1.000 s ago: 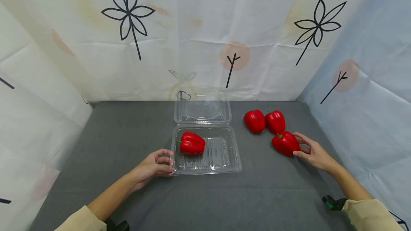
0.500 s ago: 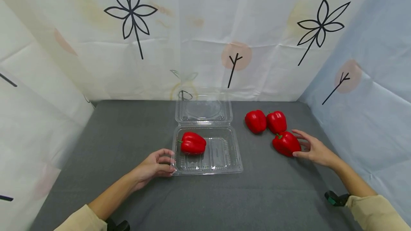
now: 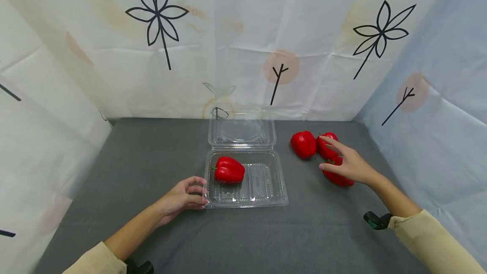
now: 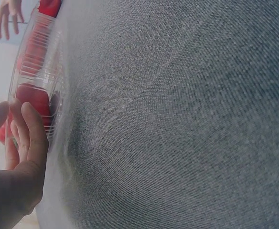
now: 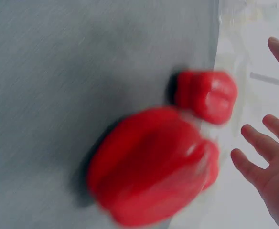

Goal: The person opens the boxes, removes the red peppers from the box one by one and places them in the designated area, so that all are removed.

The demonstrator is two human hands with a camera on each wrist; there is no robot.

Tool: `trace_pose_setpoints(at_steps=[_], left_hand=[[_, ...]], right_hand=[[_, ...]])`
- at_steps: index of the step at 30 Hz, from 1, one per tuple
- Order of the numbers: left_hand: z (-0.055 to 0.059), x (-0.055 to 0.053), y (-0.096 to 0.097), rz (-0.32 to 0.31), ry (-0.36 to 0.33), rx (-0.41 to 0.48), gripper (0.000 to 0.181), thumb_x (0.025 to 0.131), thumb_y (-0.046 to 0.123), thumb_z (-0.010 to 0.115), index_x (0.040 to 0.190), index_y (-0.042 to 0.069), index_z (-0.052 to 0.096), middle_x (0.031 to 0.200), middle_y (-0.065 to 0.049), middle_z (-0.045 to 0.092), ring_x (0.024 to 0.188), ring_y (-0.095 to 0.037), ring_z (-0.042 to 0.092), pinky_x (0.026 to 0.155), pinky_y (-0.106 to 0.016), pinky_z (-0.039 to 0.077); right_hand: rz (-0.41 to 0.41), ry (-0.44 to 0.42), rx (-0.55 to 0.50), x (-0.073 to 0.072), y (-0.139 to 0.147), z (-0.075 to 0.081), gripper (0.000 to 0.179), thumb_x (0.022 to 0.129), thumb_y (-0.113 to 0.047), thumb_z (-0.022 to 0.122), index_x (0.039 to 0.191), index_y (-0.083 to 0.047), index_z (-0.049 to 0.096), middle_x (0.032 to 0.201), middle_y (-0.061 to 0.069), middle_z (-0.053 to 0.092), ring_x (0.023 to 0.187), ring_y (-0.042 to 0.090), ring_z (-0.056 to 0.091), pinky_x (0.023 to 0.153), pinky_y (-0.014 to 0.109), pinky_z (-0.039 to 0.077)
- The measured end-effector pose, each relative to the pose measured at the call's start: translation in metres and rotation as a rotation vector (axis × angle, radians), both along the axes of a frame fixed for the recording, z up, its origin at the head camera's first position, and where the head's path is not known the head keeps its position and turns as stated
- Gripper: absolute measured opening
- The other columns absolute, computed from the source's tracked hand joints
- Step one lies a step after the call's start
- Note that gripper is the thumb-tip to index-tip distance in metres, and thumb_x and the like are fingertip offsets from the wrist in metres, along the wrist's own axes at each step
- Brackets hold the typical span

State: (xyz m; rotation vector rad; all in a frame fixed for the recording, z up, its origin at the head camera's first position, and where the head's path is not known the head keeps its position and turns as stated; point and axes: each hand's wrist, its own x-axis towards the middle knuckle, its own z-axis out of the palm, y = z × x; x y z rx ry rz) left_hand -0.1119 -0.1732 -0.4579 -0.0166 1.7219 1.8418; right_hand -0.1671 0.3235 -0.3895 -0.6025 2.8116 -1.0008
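Observation:
A clear plastic clamshell container (image 3: 262,195) stands with its lid (image 3: 241,132) folded back. One red bell pepper (image 3: 229,170) lies on its side in the base's left part. At the base's left edge my left hand (image 3: 186,194) holds the rim between thumb and fingers; the left wrist view shows these fingers (image 4: 32,138) against the ribbed wall. To the right, three red peppers lie on the cloth: one at left (image 3: 303,144), one behind (image 3: 330,136) and one in front (image 3: 336,178). Above the latter two hovers my right hand (image 3: 351,164), fingers spread and holding nothing, partly hiding them.
Grey cloth (image 3: 243,240) covers the table. A patterned white curtain (image 3: 243,20) hangs along its back edge, and a bluish one (image 3: 449,138) on the right. White fabric (image 3: 42,138) lines the left side.
My right hand has left the front pepper's right side and moved leftward and back, over the two right-hand peppers. My left hand stays at the container's edge.

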Motion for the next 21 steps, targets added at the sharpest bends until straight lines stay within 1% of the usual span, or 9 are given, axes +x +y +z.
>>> trace_pose_setpoints(at_steps=[5, 9, 14, 18, 21], left_hand=[[-0.002, 0.0, -0.001, -0.001, 0.005, 0.011, 0.056, 0.087, 0.001, 0.073, 0.132, -0.003, 0.04, 0.113, -0.017, 0.061, 0.088, -0.019, 0.068, 0.085, -0.038, 0.058], [-0.006, 0.0, -0.001, -0.003, 0.01, 0.017, 0.055, 0.086, 0.001, 0.074, 0.13, -0.002, 0.041, 0.11, -0.014, 0.061, 0.087, -0.02, 0.068, 0.084, -0.038, 0.058], [-0.008, 0.0, -0.002, -0.005, 0.018, 0.016, 0.055, 0.085, 0.002, 0.074, 0.129, -0.002, 0.041, 0.11, -0.015, 0.061, 0.087, -0.02, 0.068, 0.084, -0.038, 0.058], [-0.009, 0.0, -0.002, -0.005, 0.022, 0.018, 0.056, 0.085, 0.002, 0.074, 0.13, -0.003, 0.041, 0.111, -0.017, 0.06, 0.086, -0.021, 0.068, 0.084, -0.038, 0.058], [-0.009, 0.0, -0.003, -0.006, 0.02, 0.018, 0.056, 0.085, 0.002, 0.074, 0.13, -0.003, 0.041, 0.111, -0.017, 0.06, 0.087, -0.021, 0.068, 0.084, -0.038, 0.058]], right_hand=[[0.085, 0.022, -0.003, -0.011, -0.038, 0.006, 0.082, 0.087, -0.027, 0.078, 0.154, -0.009, 0.033, 0.154, 0.018, 0.038, 0.136, 0.043, 0.042, 0.101, 0.069, 0.039], [0.17, 0.033, -0.01, -0.019, -0.068, 0.008, 0.084, 0.085, -0.029, 0.08, 0.154, -0.012, 0.034, 0.154, 0.013, 0.039, 0.136, 0.038, 0.043, 0.103, 0.064, 0.04], [0.304, 0.036, -0.043, -0.026, -0.104, 0.001, 0.086, 0.082, -0.027, 0.082, 0.152, -0.009, 0.036, 0.153, 0.013, 0.042, 0.134, 0.038, 0.047, 0.102, 0.06, 0.043], [0.382, -0.004, -0.067, -0.029, -0.13, -0.005, 0.084, 0.083, -0.025, 0.081, 0.152, -0.008, 0.037, 0.154, 0.014, 0.042, 0.132, 0.04, 0.049, 0.099, 0.06, 0.046], [0.438, -0.026, -0.075, -0.03, -0.146, -0.01, 0.082, 0.085, -0.024, 0.08, 0.152, -0.008, 0.036, 0.154, 0.014, 0.041, 0.131, 0.04, 0.05, 0.1, 0.061, 0.045]])
